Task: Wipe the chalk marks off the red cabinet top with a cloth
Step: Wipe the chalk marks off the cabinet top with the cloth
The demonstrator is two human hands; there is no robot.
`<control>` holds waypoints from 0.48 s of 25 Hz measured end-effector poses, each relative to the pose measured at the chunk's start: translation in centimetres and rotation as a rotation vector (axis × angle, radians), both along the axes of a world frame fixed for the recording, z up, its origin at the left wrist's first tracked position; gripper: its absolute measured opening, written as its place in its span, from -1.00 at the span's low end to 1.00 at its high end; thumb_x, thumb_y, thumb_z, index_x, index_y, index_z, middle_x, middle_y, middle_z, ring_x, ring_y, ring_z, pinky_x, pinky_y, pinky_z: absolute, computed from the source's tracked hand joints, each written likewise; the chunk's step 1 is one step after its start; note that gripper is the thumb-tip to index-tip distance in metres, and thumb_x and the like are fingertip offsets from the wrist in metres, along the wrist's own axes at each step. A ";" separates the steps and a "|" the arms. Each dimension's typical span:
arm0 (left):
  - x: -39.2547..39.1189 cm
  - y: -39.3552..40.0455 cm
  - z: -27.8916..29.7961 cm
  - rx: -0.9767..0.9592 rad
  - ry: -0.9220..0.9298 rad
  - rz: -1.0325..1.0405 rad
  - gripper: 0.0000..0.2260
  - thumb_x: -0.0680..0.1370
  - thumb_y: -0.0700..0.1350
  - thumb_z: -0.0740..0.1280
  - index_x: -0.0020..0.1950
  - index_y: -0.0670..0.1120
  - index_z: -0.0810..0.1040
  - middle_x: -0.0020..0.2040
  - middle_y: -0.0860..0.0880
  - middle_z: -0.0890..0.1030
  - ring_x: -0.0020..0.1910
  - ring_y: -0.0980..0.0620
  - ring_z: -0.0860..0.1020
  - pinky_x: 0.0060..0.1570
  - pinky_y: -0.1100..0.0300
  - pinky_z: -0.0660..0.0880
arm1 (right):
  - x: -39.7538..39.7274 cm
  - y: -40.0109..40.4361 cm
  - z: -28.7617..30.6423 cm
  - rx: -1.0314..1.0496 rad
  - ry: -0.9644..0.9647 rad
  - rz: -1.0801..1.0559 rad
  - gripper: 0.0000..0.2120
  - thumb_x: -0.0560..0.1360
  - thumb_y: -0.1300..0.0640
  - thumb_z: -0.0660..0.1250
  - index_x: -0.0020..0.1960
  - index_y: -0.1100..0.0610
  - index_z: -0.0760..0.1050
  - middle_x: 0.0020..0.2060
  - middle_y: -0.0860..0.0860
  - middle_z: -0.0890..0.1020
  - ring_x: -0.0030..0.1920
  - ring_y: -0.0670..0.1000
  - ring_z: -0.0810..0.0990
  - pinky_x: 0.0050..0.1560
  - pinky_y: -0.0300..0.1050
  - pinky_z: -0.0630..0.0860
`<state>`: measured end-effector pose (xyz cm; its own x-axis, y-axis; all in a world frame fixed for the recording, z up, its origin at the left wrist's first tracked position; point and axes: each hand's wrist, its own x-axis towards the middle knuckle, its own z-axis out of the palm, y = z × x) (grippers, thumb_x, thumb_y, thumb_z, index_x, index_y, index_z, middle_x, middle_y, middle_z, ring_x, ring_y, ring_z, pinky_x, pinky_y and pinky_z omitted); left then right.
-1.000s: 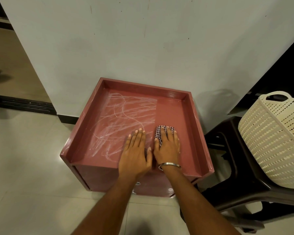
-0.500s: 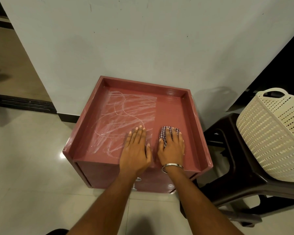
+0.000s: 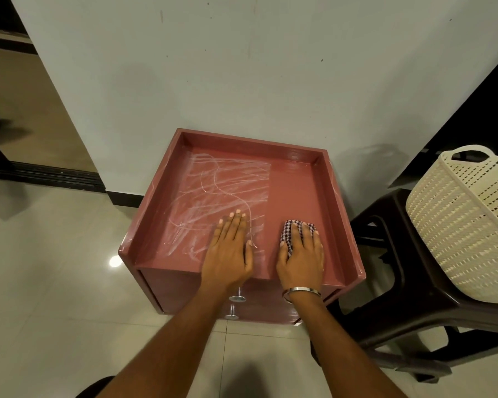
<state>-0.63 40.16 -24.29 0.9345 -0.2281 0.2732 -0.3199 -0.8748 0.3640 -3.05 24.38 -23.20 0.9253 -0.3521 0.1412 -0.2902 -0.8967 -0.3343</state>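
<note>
**Flat palm pins cloth on red cabinet**

The right hand (image 3: 301,254), fingers straight, presses one checked cloth (image 3: 292,232) at the cabinet (image 3: 293,191) top's 4 o'clock, its long axis toward 12. The left hand (image 3: 230,251) lies flat, fingers together, on chalk marks (image 3: 219,191) covering the left half. Two knobs (image 3: 236,298) show below.

No legible txt, labels, brands or nos. anywhere in view.
</note>
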 end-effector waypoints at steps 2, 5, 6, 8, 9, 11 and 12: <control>0.2 0.6 -0.1 0.010 -0.014 0.000 -0.46 0.61 0.02 -0.02 0.57 -0.13 0.06 0.59 -0.08 0.08 0.57 0.04 0.03 0.54 0.10 -0.14 | 0.1 1.9 0.2 -0.003 0.004 0.013 -0.48 0.58 -0.04 0.07 0.53 0.03 0.16 0.54 0.01 0.18 0.55 0.10 0.03 0.55 0.05 0.01; 0.4 1.5 -0.1 0.022 -0.015 0.013 -0.45 0.61 0.02 -0.01 0.57 -0.14 0.08 0.58 -0.09 0.10 0.57 0.04 0.04 0.54 0.10 -0.15 | -0.3 3.7 0.0 -0.007 0.018 0.097 -0.48 0.58 -0.04 0.06 0.53 0.00 0.14 0.54 -0.02 0.15 0.55 0.08 0.01 0.55 0.02 -0.02; 0.4 1.9 0.0 0.028 -0.020 0.020 -0.45 0.60 0.02 -0.01 0.57 -0.15 0.09 0.58 -0.10 0.11 0.56 0.03 0.06 0.54 0.09 -0.14 | -0.4 3.6 0.1 -0.009 0.024 0.126 -0.48 0.58 -0.05 0.06 0.53 -0.01 0.14 0.54 -0.02 0.15 0.55 0.07 0.01 0.55 0.01 -0.02; 0.5 3.0 0.1 0.030 -0.022 0.028 -0.45 0.60 0.03 0.00 0.56 -0.16 0.10 0.58 -0.11 0.12 0.56 0.01 0.08 0.54 0.09 -0.13 | -0.5 2.4 0.1 0.001 0.021 0.162 -0.48 0.58 -0.05 0.08 0.52 -0.01 0.16 0.54 -0.03 0.17 0.55 0.05 0.04 0.55 0.00 0.02; 0.6 3.5 0.1 0.028 -0.021 0.031 -0.44 0.60 0.03 0.00 0.57 -0.16 0.09 0.58 -0.11 0.11 0.56 0.01 0.07 0.54 0.09 -0.13 | -0.5 1.7 0.2 0.005 0.019 0.149 -0.49 0.58 -0.04 0.09 0.52 -0.01 0.17 0.53 -0.02 0.17 0.55 0.04 0.05 0.55 0.01 0.04; 0.7 4.5 0.1 0.016 -0.020 0.035 -0.44 0.61 0.04 0.00 0.57 -0.15 0.06 0.58 -0.09 0.09 0.57 0.02 0.04 0.53 0.11 -0.14 | -0.5 1.3 0.2 0.013 0.021 0.066 -0.49 0.58 -0.04 0.10 0.52 0.00 0.18 0.53 -0.01 0.18 0.54 0.06 0.05 0.54 0.04 0.05; 0.8 5.0 0.1 0.011 -0.021 0.033 -0.44 0.61 0.04 0.00 0.57 -0.15 0.06 0.58 -0.09 0.09 0.57 0.02 0.03 0.53 0.11 -0.15 | -0.4 1.7 0.3 0.015 0.021 0.022 -0.48 0.58 -0.03 0.10 0.52 0.01 0.18 0.53 0.00 0.18 0.55 0.08 0.05 0.54 0.05 0.04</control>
